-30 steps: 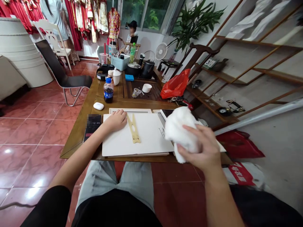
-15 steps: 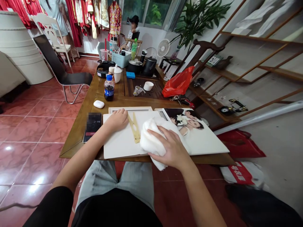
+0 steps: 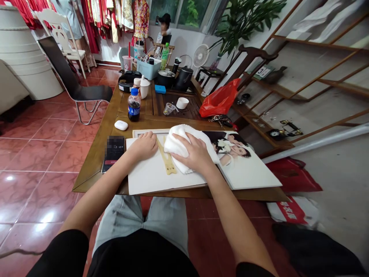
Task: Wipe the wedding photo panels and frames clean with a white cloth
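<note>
My right hand [image 3: 193, 154] grips a bunched white towel [image 3: 177, 150], pressing it onto the right part of a white board [image 3: 150, 179]. At the board's upper left, my left hand [image 3: 144, 147] lies with its fingers flat near the far edge. A yellowish flat tool with a slot [image 3: 167, 163] rests between my hands, partly covered by the towel. To the right lies a printed photo panel [image 3: 248, 169] showing a couple, and a pale frame edge [image 3: 138, 133] shows behind the board.
Left of the board lie a phone [image 3: 113, 154] and a white earbud case [image 3: 121, 125]. Farther back stand a cola bottle [image 3: 134, 104], a white cup [image 3: 182, 103] and a red plastic bag [image 3: 219, 100]. A person [image 3: 164, 30] sits near the window.
My right hand has moved the towel from the board's near right edge up and leftward, over part of the yellowish tool. My left hand has stayed in place.
</note>
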Available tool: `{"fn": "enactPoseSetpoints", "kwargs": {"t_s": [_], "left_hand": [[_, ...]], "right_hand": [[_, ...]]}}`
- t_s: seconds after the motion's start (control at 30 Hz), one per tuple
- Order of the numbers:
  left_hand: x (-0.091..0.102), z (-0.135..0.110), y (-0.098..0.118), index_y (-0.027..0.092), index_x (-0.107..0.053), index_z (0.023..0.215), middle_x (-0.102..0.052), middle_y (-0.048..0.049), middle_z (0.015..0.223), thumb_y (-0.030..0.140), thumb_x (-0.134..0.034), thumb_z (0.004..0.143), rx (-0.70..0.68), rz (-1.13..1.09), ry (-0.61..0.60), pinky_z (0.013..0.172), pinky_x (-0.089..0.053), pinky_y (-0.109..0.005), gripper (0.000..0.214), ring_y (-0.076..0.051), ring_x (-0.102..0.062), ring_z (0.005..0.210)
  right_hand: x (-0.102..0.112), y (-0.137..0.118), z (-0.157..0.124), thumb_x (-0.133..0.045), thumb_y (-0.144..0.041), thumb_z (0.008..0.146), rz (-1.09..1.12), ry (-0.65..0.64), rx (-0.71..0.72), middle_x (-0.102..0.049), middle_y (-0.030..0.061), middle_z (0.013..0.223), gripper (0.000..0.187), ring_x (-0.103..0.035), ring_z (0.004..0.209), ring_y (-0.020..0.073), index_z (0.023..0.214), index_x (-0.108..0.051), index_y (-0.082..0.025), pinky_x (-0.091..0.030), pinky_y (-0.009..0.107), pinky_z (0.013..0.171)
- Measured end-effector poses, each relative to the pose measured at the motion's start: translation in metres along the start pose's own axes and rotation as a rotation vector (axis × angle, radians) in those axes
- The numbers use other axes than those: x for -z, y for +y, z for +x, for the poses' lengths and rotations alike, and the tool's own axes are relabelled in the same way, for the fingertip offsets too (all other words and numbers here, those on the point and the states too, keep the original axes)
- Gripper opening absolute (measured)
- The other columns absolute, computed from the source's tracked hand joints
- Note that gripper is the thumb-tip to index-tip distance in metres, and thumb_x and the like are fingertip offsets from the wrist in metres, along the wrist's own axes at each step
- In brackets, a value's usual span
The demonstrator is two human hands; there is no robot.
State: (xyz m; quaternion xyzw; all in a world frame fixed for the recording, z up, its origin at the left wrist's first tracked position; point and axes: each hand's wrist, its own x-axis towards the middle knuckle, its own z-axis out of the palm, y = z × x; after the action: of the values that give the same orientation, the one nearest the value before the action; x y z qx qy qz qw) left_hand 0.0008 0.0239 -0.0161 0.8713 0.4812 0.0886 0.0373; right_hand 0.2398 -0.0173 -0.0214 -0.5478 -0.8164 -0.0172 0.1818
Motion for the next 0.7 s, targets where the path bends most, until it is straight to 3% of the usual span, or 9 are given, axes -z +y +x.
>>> {"fn": "enactPoseSetpoints", "kwargs": {"t_s": [0.23,0.47,0.57,0.7], "left_hand": [[-0.007,0.0,0.0,0.01,-0.059,0.12,-0.064,-0.02,0.123,0.025,-0.032,0.103,0.039,-0.009,0.051,0.104,-0.046,-0.047,0.035,-0.031,-0.061,0.116],[0.0,-0.001,0.002,0.009,-0.06,0.118,-0.064,-0.0205,0.121,0.024,-0.033,0.104,0.044,-0.017,0.015,0.105,-0.047,-0.047,0.034,-0.032,-0.062,0.116],[0.0,0.0,0.002,0.009,-0.061,0.116,-0.064,-0.0207,0.12,0.024,-0.033,0.104,0.034,-0.033,0.019,0.105,-0.046,-0.047,0.034,-0.032,-0.062,0.116],[-0.003,0.001,-0.001,0.007,-0.061,0.12,-0.064,-0.0201,0.12,0.024,-0.032,0.104,0.027,-0.034,0.021,0.106,-0.045,-0.046,0.037,-0.031,-0.061,0.116]], "right_hand": [[0.006,-0.004,-0.035,-0.051,-0.057,0.098,-0.009,-0.022,0.025,-0.051,0.0154,0.153,0.062,-0.042,0.147,0.0363,0.156,-0.045,-0.035,-0.034,0.066,0.116],[0.015,-0.01,-0.082,-0.053,-0.057,0.097,-0.055,-0.036,0.025,-0.052,0.0164,0.151,0.063,-0.042,0.147,0.0371,0.155,-0.046,-0.035,-0.036,0.065,0.115],[0.016,-0.009,-0.082,-0.051,-0.057,0.098,-0.044,-0.058,0.016,-0.053,0.0151,0.151,0.061,-0.042,0.147,0.0367,0.155,-0.045,-0.037,-0.037,0.064,0.114],[0.014,-0.007,-0.058,-0.046,-0.061,0.1,-0.012,-0.099,-0.009,-0.048,0.0161,0.156,0.064,-0.038,0.15,0.0375,0.158,-0.04,-0.036,-0.034,0.067,0.116]]}}
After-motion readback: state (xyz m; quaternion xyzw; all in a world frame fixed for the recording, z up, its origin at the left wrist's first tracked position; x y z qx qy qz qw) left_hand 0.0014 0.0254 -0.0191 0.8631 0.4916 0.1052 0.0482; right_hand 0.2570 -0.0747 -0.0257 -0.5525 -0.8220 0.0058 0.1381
